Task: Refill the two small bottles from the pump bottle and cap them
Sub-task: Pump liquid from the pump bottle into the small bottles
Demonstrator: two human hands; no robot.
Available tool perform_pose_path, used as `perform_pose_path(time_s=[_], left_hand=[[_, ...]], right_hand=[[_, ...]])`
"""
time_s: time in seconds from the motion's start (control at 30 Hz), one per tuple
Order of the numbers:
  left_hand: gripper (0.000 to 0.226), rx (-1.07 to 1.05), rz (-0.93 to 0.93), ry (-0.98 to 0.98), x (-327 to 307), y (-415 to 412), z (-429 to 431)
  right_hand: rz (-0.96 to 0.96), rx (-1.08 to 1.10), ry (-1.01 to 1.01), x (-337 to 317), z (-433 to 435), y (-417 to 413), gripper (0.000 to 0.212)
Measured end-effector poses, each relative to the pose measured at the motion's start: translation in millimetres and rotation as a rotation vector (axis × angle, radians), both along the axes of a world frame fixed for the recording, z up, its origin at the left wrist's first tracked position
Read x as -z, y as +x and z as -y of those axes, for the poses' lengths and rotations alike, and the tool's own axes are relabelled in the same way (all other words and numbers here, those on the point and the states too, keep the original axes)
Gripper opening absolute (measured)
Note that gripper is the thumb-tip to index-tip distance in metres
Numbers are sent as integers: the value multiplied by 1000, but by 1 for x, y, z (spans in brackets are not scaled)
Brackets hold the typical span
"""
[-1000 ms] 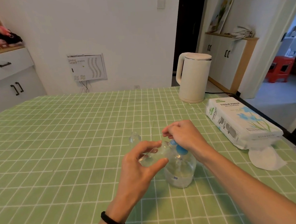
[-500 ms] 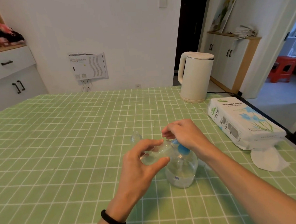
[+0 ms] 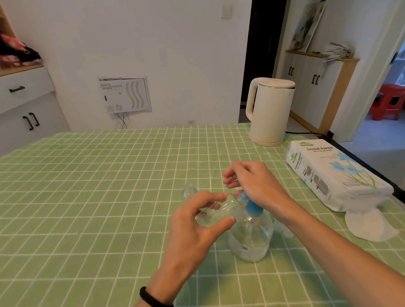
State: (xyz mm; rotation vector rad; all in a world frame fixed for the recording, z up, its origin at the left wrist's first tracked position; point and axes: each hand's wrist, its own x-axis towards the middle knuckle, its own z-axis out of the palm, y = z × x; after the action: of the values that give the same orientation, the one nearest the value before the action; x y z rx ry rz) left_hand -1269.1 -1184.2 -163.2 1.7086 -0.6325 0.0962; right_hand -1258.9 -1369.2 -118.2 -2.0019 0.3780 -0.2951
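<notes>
A clear pump bottle with a blue pump head stands on the green checked tablecloth. It is partly filled with clear liquid. My left hand grips a small clear bottle, tilted with its mouth against the blue nozzle. My right hand rests on top of the pump head, fingers loosely curled, with nothing seen in them. A second small clear bottle stands upright just behind my left hand.
A cream kettle stands at the back right. A tissue paper pack lies along the right edge with a loose white tissue in front of it. Small pale items show behind my right forearm.
Both hands stay at the pump bottle in nearly the same pose. Only the view has shifted slightly.
</notes>
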Motion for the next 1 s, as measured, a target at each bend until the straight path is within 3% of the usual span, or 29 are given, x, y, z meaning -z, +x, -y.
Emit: perform_pose_path(time_s=[0.17,1.0], left_hand=[[39,6,6,-10,2,0,1],[40,12,-9,-39,6,1,2]], right_hand=[[-17,-11,19,4,2,1,47],[-101,-10,-67,0,3,2,28]])
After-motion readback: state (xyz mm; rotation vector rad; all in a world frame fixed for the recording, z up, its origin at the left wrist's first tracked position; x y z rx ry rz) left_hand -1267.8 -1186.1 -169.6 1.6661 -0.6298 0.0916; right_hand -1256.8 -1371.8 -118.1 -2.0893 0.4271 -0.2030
